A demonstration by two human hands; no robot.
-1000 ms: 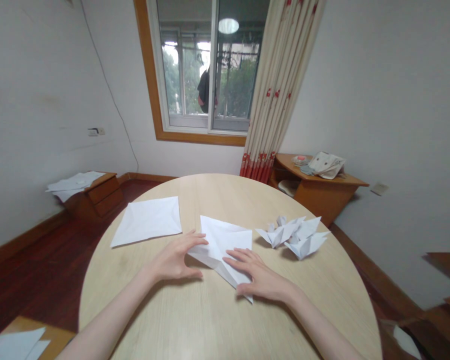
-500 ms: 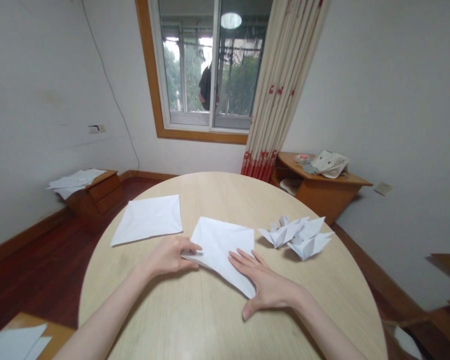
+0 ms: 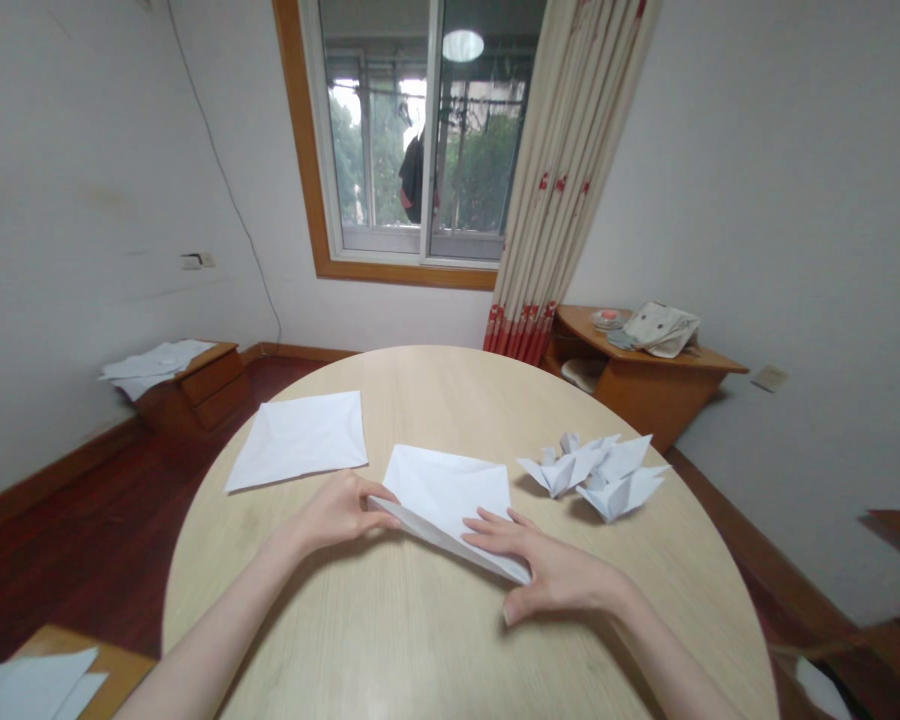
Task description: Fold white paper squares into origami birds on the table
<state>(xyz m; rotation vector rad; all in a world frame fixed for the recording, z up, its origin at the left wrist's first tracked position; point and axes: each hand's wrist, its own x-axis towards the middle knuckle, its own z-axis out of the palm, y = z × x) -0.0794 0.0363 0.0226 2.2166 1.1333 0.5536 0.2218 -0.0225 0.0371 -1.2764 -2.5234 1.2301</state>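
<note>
A white sheet of paper [image 3: 450, 490], folded into a triangle, lies on the round pale wooden table [image 3: 435, 640] in front of me. My left hand [image 3: 337, 512] pinches its left corner, thumb and fingers closed on the paper. My right hand [image 3: 551, 572] rests on the paper's right near corner, fingers stretched over it and thumb under the lifted edge. The near folded edge is raised slightly off the table.
A flat white sheet [image 3: 300, 452] lies at the left of the table. Several folded paper shapes [image 3: 596, 470] sit at the right. A low wooden cabinet [image 3: 195, 385] with papers stands at left, a corner desk [image 3: 637, 375] with a bag behind right.
My right hand has slid right along the paper's near edge to its corner. The near edge has lifted a little. My left hand has stayed on the left corner.
</note>
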